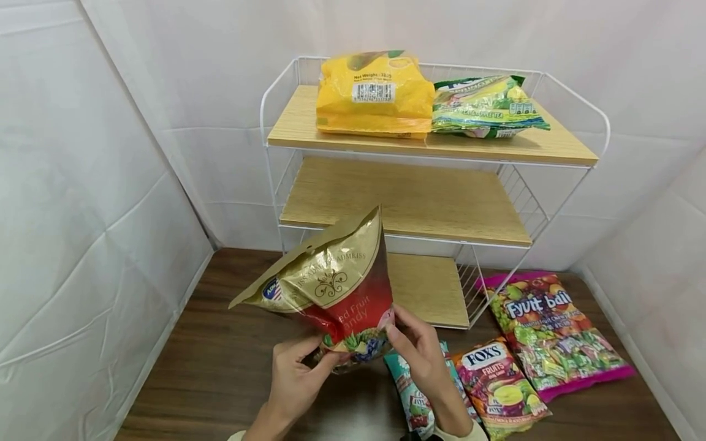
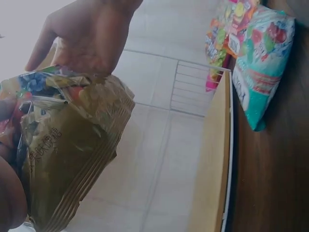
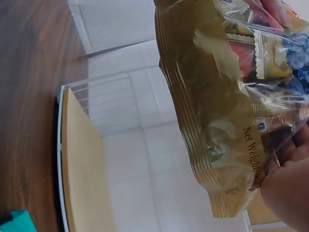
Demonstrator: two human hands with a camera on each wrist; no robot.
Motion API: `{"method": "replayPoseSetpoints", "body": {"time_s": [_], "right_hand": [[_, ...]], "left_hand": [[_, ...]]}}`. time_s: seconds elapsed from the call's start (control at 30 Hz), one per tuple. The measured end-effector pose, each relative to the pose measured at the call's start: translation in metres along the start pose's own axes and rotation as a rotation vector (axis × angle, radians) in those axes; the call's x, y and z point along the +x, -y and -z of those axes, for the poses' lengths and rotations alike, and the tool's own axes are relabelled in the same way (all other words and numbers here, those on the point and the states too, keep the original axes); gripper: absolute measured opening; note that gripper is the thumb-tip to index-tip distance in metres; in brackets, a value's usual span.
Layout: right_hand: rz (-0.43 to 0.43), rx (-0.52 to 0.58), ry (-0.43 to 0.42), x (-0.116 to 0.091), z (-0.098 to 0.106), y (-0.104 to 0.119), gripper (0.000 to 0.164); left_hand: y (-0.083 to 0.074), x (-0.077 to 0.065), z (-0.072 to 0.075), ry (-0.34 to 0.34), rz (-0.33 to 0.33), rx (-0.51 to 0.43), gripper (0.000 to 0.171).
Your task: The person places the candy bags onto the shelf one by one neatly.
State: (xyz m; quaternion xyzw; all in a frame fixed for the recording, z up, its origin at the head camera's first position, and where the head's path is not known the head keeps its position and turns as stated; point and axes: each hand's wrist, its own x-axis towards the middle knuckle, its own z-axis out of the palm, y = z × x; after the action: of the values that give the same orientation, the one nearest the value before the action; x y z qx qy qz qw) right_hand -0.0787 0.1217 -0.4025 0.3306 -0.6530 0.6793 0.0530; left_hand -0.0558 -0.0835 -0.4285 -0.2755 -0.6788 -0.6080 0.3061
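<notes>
Both hands hold a gold and red bag of mixed fruit candy (image 1: 339, 275) in front of the shelf rack, tilted with its gold top toward the upper left. My left hand (image 1: 298, 373) grips the lower left corner, thumb on the printed front. On the opposite side, my right hand (image 1: 419, 349) pinches the lower right edge. The left wrist view shows the bag's gold underside (image 2: 67, 150) with pleated folds. Wrapped candies (image 3: 270, 58) show through a clear part of the bag in the right wrist view.
A white wire rack with three wooden shelves (image 1: 402, 196) stands behind. A yellow bag (image 1: 375, 110) and a green tea-candy bag (image 1: 485, 107) lie on its top shelf. At right on the dark table are a teal bag (image 1: 410, 383), a Fox's Fruits bag (image 1: 502, 392) and a pink-edged candy bag (image 1: 557, 337).
</notes>
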Motion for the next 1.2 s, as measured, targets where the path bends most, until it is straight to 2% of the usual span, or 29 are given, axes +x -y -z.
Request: {"method": "replayPoseSetpoints", "body": {"time_s": [0.13,0.27,0.5,0.6,0.73,0.87,0.97,1.2], "right_hand": [[0.003,-0.006,0.009,0.002,0.001,0.005,0.042],[-0.007,-0.021,0.011,0.002,0.001,0.007,0.044],[-0.028,-0.054,-0.022,0.005,-0.001,0.012,0.046],[-0.046,-0.073,-0.025,0.006,-0.001,0.016,0.048],[-0.032,-0.094,-0.027,0.008,0.001,0.021,0.048],[0.010,-0.109,-0.004,0.012,0.003,0.026,0.049],[0.042,-0.147,0.028,0.017,0.006,0.031,0.050],[0.059,-0.241,0.075,0.028,0.012,0.043,0.053]], "left_hand": [[-0.001,0.010,0.004,0.024,-0.007,-0.016,0.031],[-0.003,0.018,0.010,0.042,-0.031,-0.016,0.027],[-0.005,0.034,0.015,0.075,-0.017,-0.089,0.015],[-0.006,0.040,0.016,0.097,0.003,-0.135,0.012],[-0.009,0.048,0.017,0.116,0.071,-0.191,0.018],[-0.010,0.056,0.020,0.087,0.128,-0.148,0.017],[-0.010,0.063,0.023,0.067,0.121,-0.106,0.015],[-0.016,0.083,0.024,0.052,0.087,-0.084,0.013]]}}
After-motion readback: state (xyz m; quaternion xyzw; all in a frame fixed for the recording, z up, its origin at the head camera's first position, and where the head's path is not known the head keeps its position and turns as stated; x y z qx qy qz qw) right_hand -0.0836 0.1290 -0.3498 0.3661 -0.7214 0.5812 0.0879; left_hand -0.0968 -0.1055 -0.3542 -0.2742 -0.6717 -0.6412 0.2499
